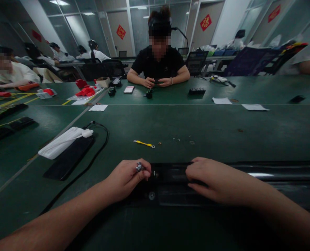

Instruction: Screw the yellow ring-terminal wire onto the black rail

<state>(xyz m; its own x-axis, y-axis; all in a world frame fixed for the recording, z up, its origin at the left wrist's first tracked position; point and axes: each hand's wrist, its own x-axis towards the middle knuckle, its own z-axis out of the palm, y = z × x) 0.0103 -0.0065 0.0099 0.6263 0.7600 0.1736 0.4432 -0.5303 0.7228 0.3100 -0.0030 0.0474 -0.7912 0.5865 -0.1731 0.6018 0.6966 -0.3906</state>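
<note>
A long, glossy black bar-like housing (172,172) lies across the green table in front of me. My left hand (127,179), with a ring on one finger, is closed in a pinch at its left end, beside a small metal stud (155,173). Whatever sits between those fingertips is hidden. Nearer to me, a round screw head (151,196) shows on the housing. My right hand (209,177) grips the housing farther right, its fingers curled at the far edge and its thumb on the near side. Just beyond lie a yellow wire with ring terminals (144,143) and a small brass-coloured nut (159,143).
To the left lie a white power bank-like block (62,143), a dark flat slab (69,158) and a black cable (92,162). Across the table (197,122) a person (159,62) handles a small dark part. Red parts (87,90) and paper slips (221,100) lie farther back.
</note>
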